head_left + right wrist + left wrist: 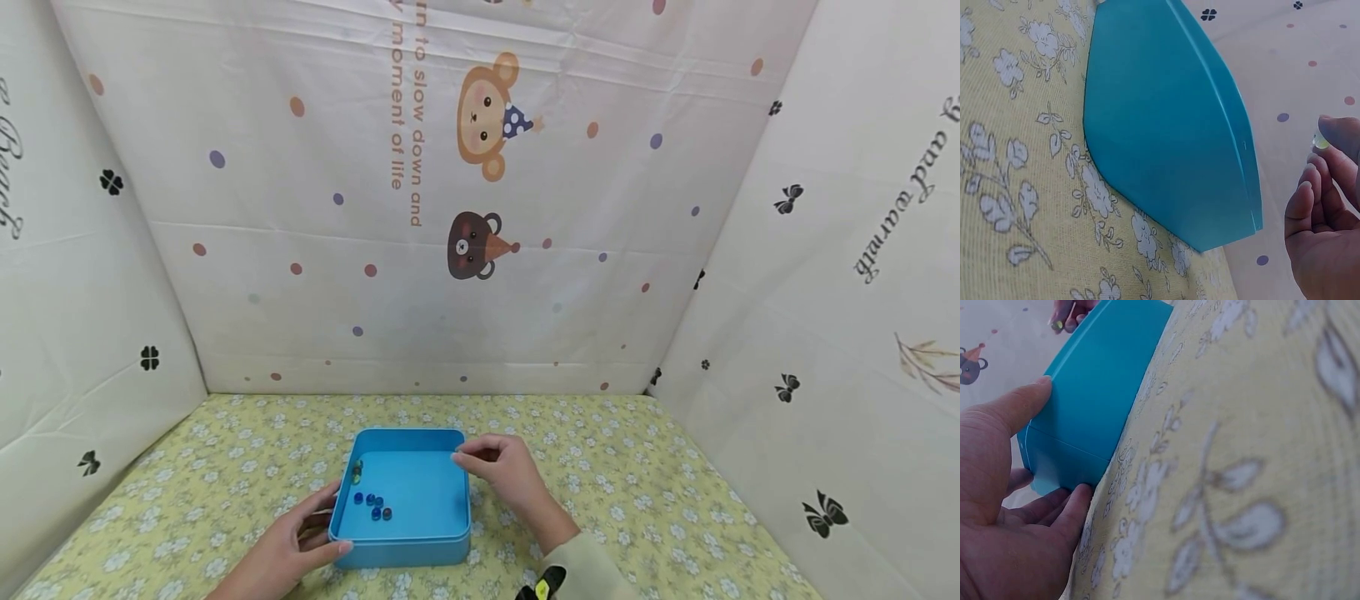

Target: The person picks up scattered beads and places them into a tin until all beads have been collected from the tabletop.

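A square light-blue box (401, 553) stands with its top uncovered on the flowered cloth. My left hand (285, 537) grips its near left corner, thumb on the front wall and fingers against the left side; the left wrist view shows the thumb (1029, 403) near the rim. Above the box's right rim is my right hand (510, 477), pinching a clear yellow-green marble (1320, 140) between thumb and index finger. Several blue marbles (371, 500) and a dark reddish one (387, 514) lie on the box floor at the left. Yellow-green marbles (356, 479) sit by the left wall.
Yellow flowered cloth (600, 500) covers the table around the box. A white printed sheet (420, 317) hangs behind it, with similar sheets at the left (75, 317) and right (825, 300). A black strap (542, 585) shows at my right sleeve.
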A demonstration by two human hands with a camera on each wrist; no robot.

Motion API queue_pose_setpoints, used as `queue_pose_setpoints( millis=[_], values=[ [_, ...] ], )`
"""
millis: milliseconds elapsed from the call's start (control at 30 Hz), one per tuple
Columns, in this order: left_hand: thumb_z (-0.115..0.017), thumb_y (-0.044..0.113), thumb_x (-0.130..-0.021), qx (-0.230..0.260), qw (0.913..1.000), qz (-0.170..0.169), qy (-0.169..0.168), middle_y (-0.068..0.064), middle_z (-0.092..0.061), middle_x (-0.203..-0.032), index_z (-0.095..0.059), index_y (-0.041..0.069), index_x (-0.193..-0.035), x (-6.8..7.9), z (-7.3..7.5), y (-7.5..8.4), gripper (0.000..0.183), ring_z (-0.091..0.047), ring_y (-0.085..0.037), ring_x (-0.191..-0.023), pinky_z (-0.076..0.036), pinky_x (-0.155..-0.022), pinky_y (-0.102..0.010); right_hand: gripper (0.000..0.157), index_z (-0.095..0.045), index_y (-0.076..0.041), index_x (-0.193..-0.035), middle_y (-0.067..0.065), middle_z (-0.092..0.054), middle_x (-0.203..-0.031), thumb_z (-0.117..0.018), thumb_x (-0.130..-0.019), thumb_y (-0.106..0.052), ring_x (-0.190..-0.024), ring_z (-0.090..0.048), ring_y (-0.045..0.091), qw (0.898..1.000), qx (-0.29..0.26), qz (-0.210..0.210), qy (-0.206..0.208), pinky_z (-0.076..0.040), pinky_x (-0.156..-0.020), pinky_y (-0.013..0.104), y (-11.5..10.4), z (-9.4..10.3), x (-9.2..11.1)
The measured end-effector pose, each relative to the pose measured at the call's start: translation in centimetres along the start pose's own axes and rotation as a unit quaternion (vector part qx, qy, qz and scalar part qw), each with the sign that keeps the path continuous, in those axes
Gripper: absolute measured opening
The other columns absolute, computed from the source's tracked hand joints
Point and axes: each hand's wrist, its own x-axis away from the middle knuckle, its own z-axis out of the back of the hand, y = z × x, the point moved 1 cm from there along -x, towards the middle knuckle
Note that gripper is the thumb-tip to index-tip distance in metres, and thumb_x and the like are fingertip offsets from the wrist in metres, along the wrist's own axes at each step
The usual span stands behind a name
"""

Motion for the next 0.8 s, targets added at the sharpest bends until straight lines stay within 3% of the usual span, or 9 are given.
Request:
queue_pose_setpoints(
  millis=[300, 800],
  values=[
    [-0.073, 0.033, -0.097, -0.003, 1.0000, 0.003, 0.003, -0.039, -0.027, -0.159, -0.015, 0.007, -0.165, 0.06, -0.02, 0.15, 0.093, -0.046, -0.056, -0.137, -0.061, -0.112, -0.043, 0.029, -0.079, -0.009, -0.110, 0.007, -0.074, -0.112, -0.077, -0.095, -0.034, -0.094, -0.069, 0.014, 1.000, 0.009, -0.002, 0.003, -0.069, -0.089, 0.046, -0.04, -0.15, -0.36],
    [-0.071, 0.032, -0.098, -0.002, 1.0000, 0.002, 0.002, -0.039, -0.026, -0.159, -0.014, 0.006, -0.165, 0.19, -0.07, 0.30, 0.092, -0.045, -0.056, -0.137, -0.061, -0.111, -0.044, 0.026, -0.079, -0.007, -0.110, 0.011, -0.075, -0.111, -0.076, -0.096, -0.029, -0.091, -0.068, 0.015, 1.000, 0.011, 0.016, 0.000, -0.067, -0.075, 0.026, -0.48, -0.75, -0.57]
  ],
)
